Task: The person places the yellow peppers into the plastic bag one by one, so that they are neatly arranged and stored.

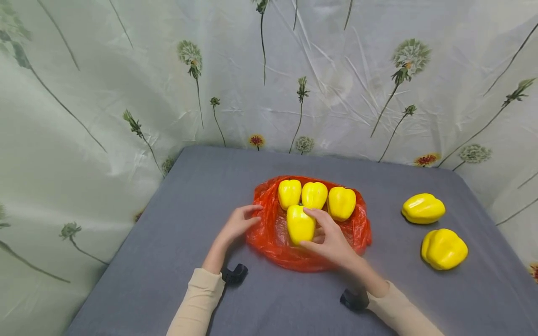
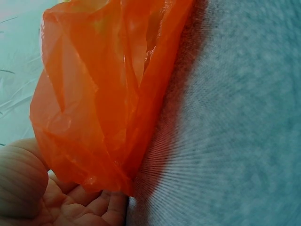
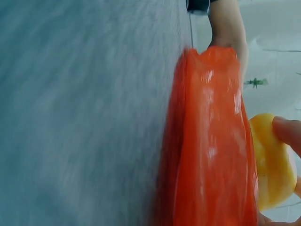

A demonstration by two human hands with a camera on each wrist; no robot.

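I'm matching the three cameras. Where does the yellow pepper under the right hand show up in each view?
Head: the yellow plastic bell pepper lies centre frame, gripped by the right hand.
Left wrist: not in it.
Right wrist: at the right edge, behind the bag.
Shared landmark: the crinkled orange plastic bag.

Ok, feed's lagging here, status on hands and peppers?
Left hand touches bag edge. Right hand grips front pepper on bag. Two peppers off right. Nothing in the way.
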